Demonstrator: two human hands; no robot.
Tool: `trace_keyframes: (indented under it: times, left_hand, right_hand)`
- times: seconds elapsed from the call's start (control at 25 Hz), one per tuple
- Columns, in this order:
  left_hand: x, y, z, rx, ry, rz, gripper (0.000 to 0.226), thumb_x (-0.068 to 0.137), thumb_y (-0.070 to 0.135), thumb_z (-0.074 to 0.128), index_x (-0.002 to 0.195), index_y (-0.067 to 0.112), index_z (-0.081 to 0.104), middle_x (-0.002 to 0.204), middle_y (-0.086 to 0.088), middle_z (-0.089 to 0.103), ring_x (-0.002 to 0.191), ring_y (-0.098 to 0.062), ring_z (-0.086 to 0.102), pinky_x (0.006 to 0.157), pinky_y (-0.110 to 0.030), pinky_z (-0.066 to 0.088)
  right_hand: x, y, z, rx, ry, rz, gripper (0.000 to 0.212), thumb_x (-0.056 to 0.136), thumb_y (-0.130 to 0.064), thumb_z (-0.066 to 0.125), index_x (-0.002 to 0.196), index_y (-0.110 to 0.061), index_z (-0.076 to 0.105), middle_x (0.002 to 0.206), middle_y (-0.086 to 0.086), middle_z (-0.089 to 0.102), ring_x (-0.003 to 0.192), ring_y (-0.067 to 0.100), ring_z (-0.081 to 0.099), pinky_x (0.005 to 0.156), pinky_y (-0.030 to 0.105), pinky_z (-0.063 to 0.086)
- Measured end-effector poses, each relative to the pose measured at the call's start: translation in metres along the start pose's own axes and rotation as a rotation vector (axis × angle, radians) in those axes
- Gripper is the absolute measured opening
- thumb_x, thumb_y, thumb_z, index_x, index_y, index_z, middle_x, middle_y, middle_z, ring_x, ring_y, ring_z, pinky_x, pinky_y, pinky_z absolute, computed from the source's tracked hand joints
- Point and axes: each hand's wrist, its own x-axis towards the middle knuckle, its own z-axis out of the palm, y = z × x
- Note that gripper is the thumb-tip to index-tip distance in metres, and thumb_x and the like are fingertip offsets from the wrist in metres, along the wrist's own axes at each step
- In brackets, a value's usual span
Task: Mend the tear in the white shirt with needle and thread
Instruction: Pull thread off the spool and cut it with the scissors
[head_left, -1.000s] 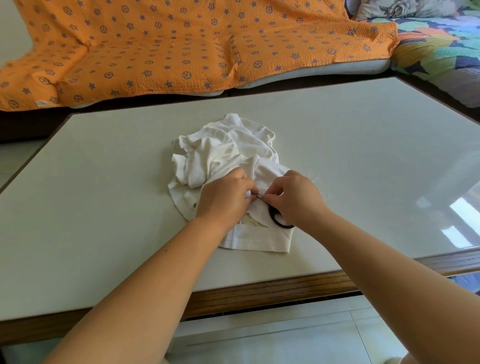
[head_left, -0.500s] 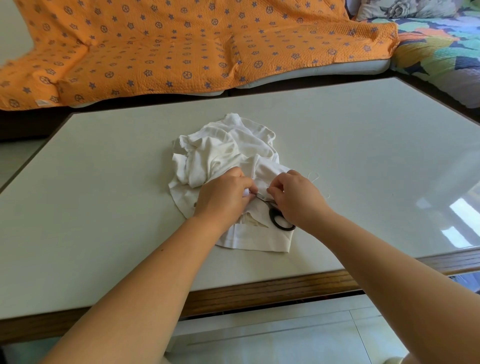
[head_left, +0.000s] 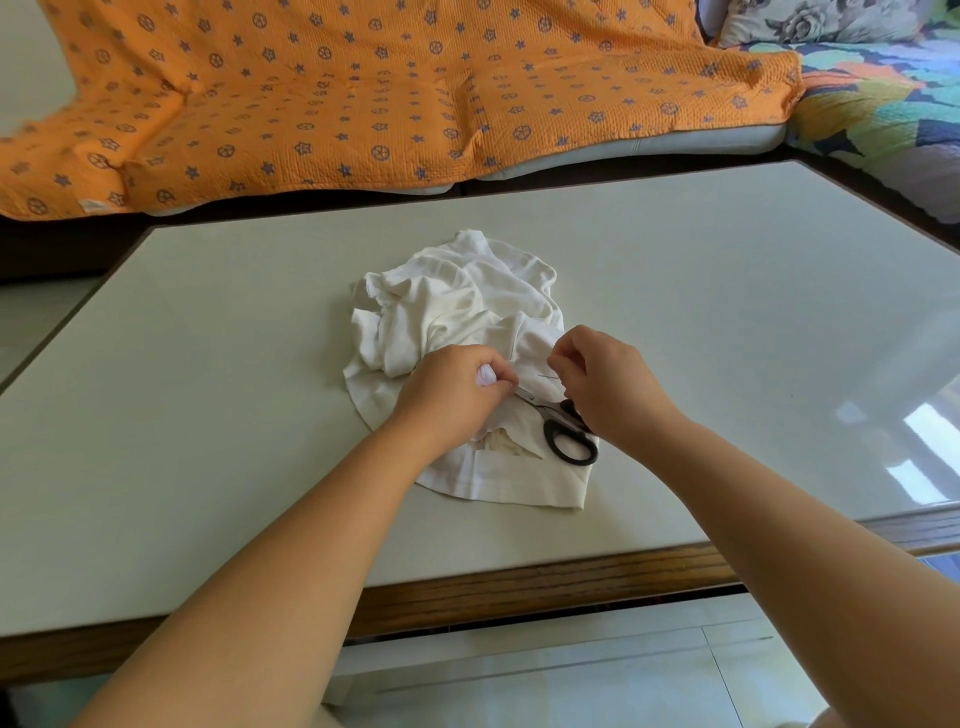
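Here: shirt (head_left: 457, 306) in L grip (head_left: 457, 387) (bunched)

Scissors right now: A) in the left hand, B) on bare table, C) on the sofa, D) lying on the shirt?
D: the scissors lie on the shirt, partly hidden under the right hand.

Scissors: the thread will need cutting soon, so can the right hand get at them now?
Probably yes. The scissors lie on the white shirt just under the right hand, one black handle loop uncovered. But that hand pinches the needle, so it is occupied.
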Motion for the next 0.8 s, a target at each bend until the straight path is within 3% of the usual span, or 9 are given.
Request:
trace_keyframes:
  times: [0.12,0.24,0.36,0.44,0.68,0.8]
  left_hand:
    - [0.001,0.000,-0.004,-0.102,-0.017,-0.027,0.012,0.091,0.022,0.069,0.082,0.031,0.068,0.095,0.014,0.066,0.097,-0.006,0.060,0.075,-0.011,0.043]
    - [0.002,-0.001,-0.006,-0.138,-0.017,-0.033,0.012,0.091,0.019,0.070,0.082,0.028,0.068,0.092,0.017,0.065,0.099,-0.006,0.059,0.075,-0.010,0.040]
    - [0.002,-0.004,-0.006,-0.157,-0.013,-0.043,0.013,0.090,0.017,0.070,0.081,0.027,0.068,0.093,0.013,0.068,0.103,-0.009,0.061,0.082,-0.018,0.046]
    - [0.003,-0.007,-0.006,-0.160,-0.011,-0.053,0.012,0.090,0.017,0.070,0.082,0.026,0.069,0.095,0.010,0.071,0.105,-0.011,0.063,0.089,-0.027,0.050]
    - [0.002,-0.012,-0.009,-0.135,0.056,-0.108,0.004,0.090,0.025,0.069,0.092,0.028,0.069,0.101,0.008,0.066,0.097,-0.010,0.061,0.076,-0.024,0.051]
    - [-0.001,-0.008,-0.012,-0.231,0.029,-0.122,0.017,0.092,0.028,0.059,0.108,0.029,0.067,0.101,0.006,0.062,0.089,-0.011,0.059,0.079,-0.029,0.053]
  right_hand:
    - [0.002,0.001,0.000,0.012,0.020,0.006,0.015,0.099,-0.017,0.047,0.098,-0.008,0.058,0.097,0.005,0.062,0.087,0.025,0.062,0.074,0.032,0.047]
    - [0.004,0.005,-0.002,0.000,0.036,0.011,0.014,0.100,-0.017,0.047,0.099,-0.009,0.057,0.095,0.002,0.060,0.087,0.024,0.061,0.072,0.032,0.046]
    - [0.006,0.006,-0.005,-0.025,0.055,0.004,0.013,0.100,-0.017,0.047,0.098,-0.009,0.057,0.091,-0.002,0.055,0.082,0.020,0.054,0.063,0.027,0.039]
    - [0.008,0.006,-0.006,-0.036,0.074,0.000,0.014,0.100,-0.017,0.048,0.098,-0.007,0.058,0.092,-0.002,0.053,0.081,0.019,0.050,0.066,0.027,0.036]
    - [0.009,0.014,-0.007,-0.122,0.020,0.057,0.021,0.099,-0.021,0.050,0.104,-0.011,0.067,0.106,0.004,0.058,0.093,0.024,0.057,0.074,0.029,0.040]
    - [0.007,0.014,-0.015,-0.127,0.137,0.080,0.027,0.101,-0.022,0.047,0.119,-0.018,0.066,0.125,0.003,0.056,0.096,0.023,0.059,0.076,0.026,0.038]
